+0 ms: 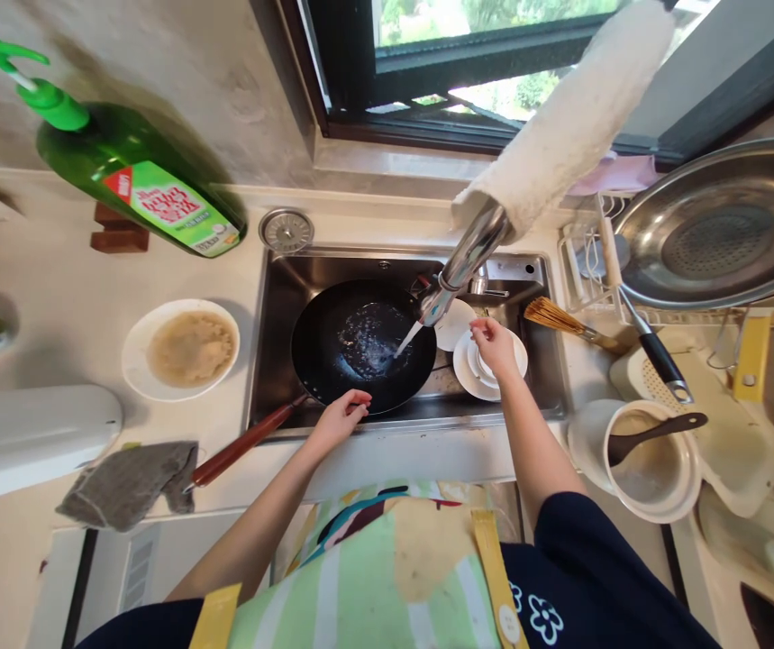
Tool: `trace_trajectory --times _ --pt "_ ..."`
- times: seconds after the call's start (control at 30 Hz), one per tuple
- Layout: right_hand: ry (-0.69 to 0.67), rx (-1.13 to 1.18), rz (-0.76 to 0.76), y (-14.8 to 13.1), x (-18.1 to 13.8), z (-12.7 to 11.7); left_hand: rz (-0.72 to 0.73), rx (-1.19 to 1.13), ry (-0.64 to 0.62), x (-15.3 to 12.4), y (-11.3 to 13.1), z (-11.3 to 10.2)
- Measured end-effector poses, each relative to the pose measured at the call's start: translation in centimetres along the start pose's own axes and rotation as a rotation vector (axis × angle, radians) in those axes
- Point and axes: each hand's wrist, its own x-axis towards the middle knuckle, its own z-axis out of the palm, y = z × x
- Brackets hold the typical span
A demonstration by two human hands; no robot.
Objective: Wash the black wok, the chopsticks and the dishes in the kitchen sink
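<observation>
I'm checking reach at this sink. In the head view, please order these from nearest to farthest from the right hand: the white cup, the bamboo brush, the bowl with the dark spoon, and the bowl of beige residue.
From the right hand:
1. White cup: directly under the fingers, in the sink.
2. Bamboo brush: right, at the sink's edge.
3. White bowl with dark spoon: right, on the counter.
4. White bowl of beige residue: left of the sink, on the counter.

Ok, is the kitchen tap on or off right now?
On: a thin stream of water is falling from the kitchen faucet into the black wok.
</observation>
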Motion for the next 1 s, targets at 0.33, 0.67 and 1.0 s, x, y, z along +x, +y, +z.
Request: trace_trajectory --times 0.33,0.67,1.0 --pt "0.262 -0.363 -0.148 -1.7 3.3 -1.2 0.194 0.148 -0.217 2.4 7.0 3.4" --pt "0.321 -0.417 -0.218 -1.1 3.3 -2.1 0.582 0.088 -0.113 12.4 17.3 15.5" --pt "0.215 -0.313 -0.34 -1.1 6.1 -5.1 0.603 0.016 -0.015 16.5 21.6 17.0"
